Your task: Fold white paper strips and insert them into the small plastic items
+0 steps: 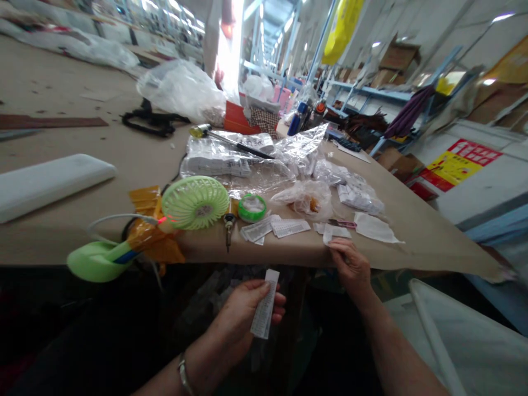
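My left hand is in front of the table edge, its thumb and fingers closed on a printed white label. At the table's front edge, my right hand pinches the near corner of a thin white slip. Small scissors with a dark pink handle lie just behind that slip. To their right rests a blank white piece of material. Several printed labels are fanned out left of my right hand. Behind them stands a round green tub with something white inside.
A green fan taped with brown tape stands at the table edge, beside a soldering-iron-like tool. Clear plastic bags and wrapped label bundles lie behind. A long white box is at left, a white bin at lower right.
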`<action>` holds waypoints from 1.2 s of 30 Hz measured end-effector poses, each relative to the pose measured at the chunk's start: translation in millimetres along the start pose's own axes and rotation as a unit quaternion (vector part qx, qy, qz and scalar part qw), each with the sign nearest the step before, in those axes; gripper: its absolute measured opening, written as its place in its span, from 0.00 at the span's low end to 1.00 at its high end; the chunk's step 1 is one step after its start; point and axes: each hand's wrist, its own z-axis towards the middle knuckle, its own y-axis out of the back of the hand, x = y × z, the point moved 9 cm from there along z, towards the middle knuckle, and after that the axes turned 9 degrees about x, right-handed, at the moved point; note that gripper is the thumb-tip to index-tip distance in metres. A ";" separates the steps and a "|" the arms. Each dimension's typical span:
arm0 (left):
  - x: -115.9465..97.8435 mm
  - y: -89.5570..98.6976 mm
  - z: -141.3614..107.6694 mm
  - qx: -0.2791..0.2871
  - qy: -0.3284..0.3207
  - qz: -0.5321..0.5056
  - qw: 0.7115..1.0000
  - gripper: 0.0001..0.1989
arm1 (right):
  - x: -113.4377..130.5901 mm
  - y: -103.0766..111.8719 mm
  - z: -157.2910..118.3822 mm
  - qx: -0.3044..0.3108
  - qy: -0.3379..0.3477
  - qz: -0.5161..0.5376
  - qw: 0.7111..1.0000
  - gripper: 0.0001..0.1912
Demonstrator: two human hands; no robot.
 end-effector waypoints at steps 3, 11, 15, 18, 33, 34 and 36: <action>1.7 -4.1 -2.6 0.010 -0.006 -0.010 1.000 0.07 | 30.0 -2.5 -6.5 -0.028 0.007 0.041 0.999 0.08; -11.7 -6.3 -18.9 0.016 -0.086 -0.118 0.989 0.02 | 160.5 -75.2 -39.0 0.141 0.221 0.119 0.958 0.12; -8.7 8.0 -25.0 -0.029 -0.097 -0.140 0.985 0.03 | 168.1 -86.0 -44.5 0.157 0.215 0.087 0.960 0.10; -8.1 10.4 -26.2 -0.027 -0.104 -0.131 0.985 0.04 | 172.3 -82.6 -43.3 0.154 0.200 0.065 0.965 0.09; -10.6 10.9 -28.8 -0.016 -0.116 -0.137 0.984 0.11 | 182.8 -83.8 -39.6 0.165 0.167 0.024 0.972 0.08; -10.3 10.1 -28.9 -0.011 -0.112 -0.129 0.985 0.10 | 183.3 -84.2 -39.8 0.167 0.166 0.029 0.971 0.09; -11.1 9.6 -30.2 -0.007 -0.110 -0.114 0.987 0.08 | 183.4 -84.3 -40.0 0.173 0.166 0.052 0.969 0.10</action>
